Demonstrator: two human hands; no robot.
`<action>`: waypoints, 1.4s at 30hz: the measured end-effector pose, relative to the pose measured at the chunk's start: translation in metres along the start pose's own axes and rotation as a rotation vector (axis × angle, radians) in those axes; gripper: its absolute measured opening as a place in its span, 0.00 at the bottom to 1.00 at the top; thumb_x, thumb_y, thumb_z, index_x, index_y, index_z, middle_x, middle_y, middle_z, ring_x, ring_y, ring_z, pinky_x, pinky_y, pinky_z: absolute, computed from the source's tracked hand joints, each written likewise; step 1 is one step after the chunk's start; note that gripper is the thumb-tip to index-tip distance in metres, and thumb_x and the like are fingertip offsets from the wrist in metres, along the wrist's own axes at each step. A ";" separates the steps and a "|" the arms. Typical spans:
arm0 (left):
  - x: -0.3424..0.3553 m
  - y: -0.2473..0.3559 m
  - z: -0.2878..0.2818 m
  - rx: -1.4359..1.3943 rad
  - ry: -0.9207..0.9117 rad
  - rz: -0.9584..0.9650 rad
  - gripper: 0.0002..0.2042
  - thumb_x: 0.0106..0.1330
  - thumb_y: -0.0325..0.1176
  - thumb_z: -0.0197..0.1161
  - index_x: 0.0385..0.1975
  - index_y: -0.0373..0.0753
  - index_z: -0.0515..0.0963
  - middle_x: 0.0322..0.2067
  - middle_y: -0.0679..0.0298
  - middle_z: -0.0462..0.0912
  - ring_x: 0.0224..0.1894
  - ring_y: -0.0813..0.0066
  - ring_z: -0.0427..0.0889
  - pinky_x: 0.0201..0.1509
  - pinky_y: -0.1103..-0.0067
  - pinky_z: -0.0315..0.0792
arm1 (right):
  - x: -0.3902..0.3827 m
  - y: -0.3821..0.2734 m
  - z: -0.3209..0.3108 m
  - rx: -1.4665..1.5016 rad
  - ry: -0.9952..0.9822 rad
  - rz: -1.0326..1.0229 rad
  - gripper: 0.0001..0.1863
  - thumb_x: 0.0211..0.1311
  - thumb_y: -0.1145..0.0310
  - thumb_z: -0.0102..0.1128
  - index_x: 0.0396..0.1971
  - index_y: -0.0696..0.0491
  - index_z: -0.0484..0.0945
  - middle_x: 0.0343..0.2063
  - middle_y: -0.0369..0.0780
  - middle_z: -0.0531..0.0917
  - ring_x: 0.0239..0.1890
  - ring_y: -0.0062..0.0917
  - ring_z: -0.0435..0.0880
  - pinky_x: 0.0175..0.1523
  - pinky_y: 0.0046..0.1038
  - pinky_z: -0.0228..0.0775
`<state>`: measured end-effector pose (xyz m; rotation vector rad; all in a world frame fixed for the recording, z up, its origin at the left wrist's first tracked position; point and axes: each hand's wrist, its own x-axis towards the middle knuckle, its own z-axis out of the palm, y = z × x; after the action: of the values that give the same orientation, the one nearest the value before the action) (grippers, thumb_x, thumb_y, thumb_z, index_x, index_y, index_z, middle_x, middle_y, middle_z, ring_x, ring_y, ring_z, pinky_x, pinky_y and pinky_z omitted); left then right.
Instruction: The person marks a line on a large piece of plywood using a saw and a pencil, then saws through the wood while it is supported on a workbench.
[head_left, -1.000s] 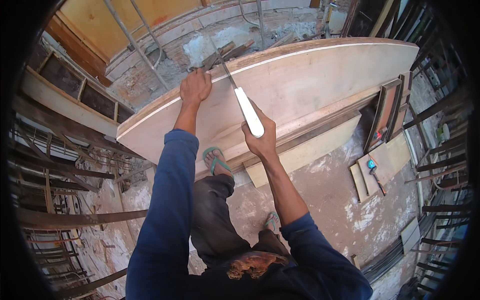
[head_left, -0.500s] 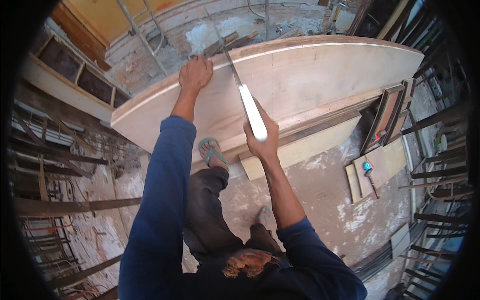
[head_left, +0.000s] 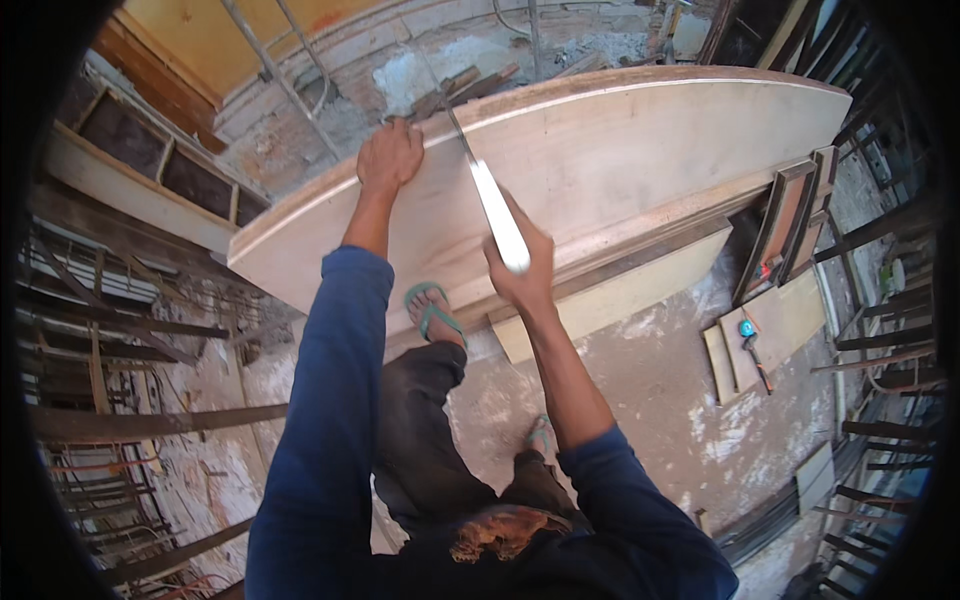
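My right hand (head_left: 524,262) is wrapped around the white handle of a handsaw (head_left: 498,215). Its thin blade slants away and to the left, across the far edge of a large pale wooden panel (head_left: 620,150) that has a curved far side. Just left of the blade, my left hand (head_left: 391,155) grips the panel's far edge, its fingers curled over the rim. My left foot, in a green flip-flop (head_left: 436,312), rests against the near part of the panel. How deep the blade sits in the wood cannot be made out.
A light plank (head_left: 620,292) lies under the panel's near side. To the right, a hammer (head_left: 757,358) and a round blue item (head_left: 746,328) lie on board offcuts (head_left: 728,372), near dark wooden frames (head_left: 775,230). Dark timber pieces (head_left: 150,420) stand along the left.
The saw has slid slightly away from me across the panel's edge. My left hand keeps its hold on the rim. The whole view has shifted a little.
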<state>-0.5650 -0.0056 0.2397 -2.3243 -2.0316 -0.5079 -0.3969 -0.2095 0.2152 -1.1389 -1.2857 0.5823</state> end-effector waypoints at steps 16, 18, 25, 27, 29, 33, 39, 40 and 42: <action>0.000 0.007 0.002 -0.022 0.053 0.029 0.23 0.69 0.44 0.43 0.45 0.33 0.80 0.47 0.44 0.83 0.53 0.45 0.80 0.58 0.57 0.71 | 0.036 -0.005 0.015 0.010 0.033 -0.002 0.32 0.49 0.77 0.58 0.61 0.57 0.74 0.32 0.53 0.83 0.29 0.31 0.83 0.41 0.27 0.75; 0.015 0.009 -0.006 -0.010 0.051 0.036 0.23 0.69 0.45 0.43 0.45 0.33 0.80 0.46 0.44 0.83 0.52 0.45 0.80 0.58 0.57 0.71 | 0.047 0.008 0.021 0.011 0.086 -0.103 0.33 0.50 0.77 0.58 0.62 0.55 0.73 0.35 0.55 0.82 0.31 0.33 0.84 0.41 0.28 0.75; 0.017 -0.059 -0.003 0.032 -0.071 -0.077 0.23 0.69 0.45 0.42 0.45 0.33 0.79 0.45 0.41 0.82 0.50 0.43 0.81 0.57 0.55 0.73 | -0.168 -0.035 -0.060 -0.134 -0.149 0.189 0.33 0.53 0.77 0.56 0.64 0.61 0.70 0.50 0.53 0.83 0.47 0.38 0.88 0.49 0.29 0.77; 0.020 -0.053 -0.001 0.045 -0.016 -0.034 0.23 0.69 0.45 0.42 0.46 0.34 0.79 0.46 0.41 0.82 0.50 0.43 0.81 0.57 0.55 0.73 | -0.159 -0.035 -0.058 0.005 -0.129 0.286 0.30 0.59 0.74 0.56 0.63 0.63 0.69 0.54 0.53 0.81 0.56 0.32 0.83 0.61 0.30 0.70; 0.007 -0.045 0.005 0.028 -0.023 -0.011 0.23 0.69 0.45 0.42 0.46 0.34 0.79 0.47 0.41 0.82 0.51 0.43 0.81 0.57 0.55 0.73 | -0.080 0.012 -0.017 -0.119 -0.077 0.036 0.29 0.57 0.75 0.58 0.62 0.60 0.72 0.44 0.50 0.85 0.43 0.26 0.85 0.49 0.28 0.75; 0.009 -0.005 0.002 -0.021 -0.080 -0.058 0.23 0.69 0.46 0.42 0.46 0.34 0.80 0.48 0.43 0.82 0.51 0.44 0.81 0.58 0.56 0.72 | 0.046 0.019 0.030 0.044 0.034 -0.081 0.34 0.50 0.79 0.55 0.64 0.55 0.71 0.32 0.52 0.83 0.28 0.22 0.81 0.38 0.26 0.75; 0.017 -0.049 -0.012 0.006 -0.036 -0.047 0.23 0.68 0.45 0.43 0.45 0.34 0.80 0.47 0.42 0.82 0.50 0.44 0.82 0.58 0.57 0.72 | -0.146 -0.028 -0.042 -0.133 -0.130 0.221 0.31 0.56 0.76 0.59 0.62 0.65 0.69 0.53 0.54 0.82 0.55 0.37 0.83 0.57 0.32 0.73; 0.016 -0.048 -0.012 0.001 -0.029 -0.055 0.23 0.68 0.45 0.43 0.45 0.34 0.80 0.47 0.42 0.82 0.50 0.44 0.82 0.58 0.57 0.72 | -0.170 -0.036 -0.057 -0.112 -0.144 0.326 0.31 0.55 0.74 0.59 0.62 0.66 0.70 0.53 0.54 0.82 0.57 0.37 0.82 0.59 0.33 0.72; 0.015 -0.036 -0.012 0.005 -0.028 -0.067 0.23 0.67 0.44 0.44 0.45 0.34 0.81 0.46 0.41 0.82 0.51 0.44 0.81 0.58 0.57 0.72 | -0.149 -0.031 -0.053 -0.090 -0.133 0.266 0.31 0.55 0.75 0.58 0.62 0.65 0.70 0.51 0.53 0.83 0.55 0.36 0.83 0.57 0.32 0.73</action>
<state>-0.6010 0.0114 0.2474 -2.2799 -2.1262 -0.4744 -0.3918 -0.3678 0.1833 -1.3775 -1.2922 0.8141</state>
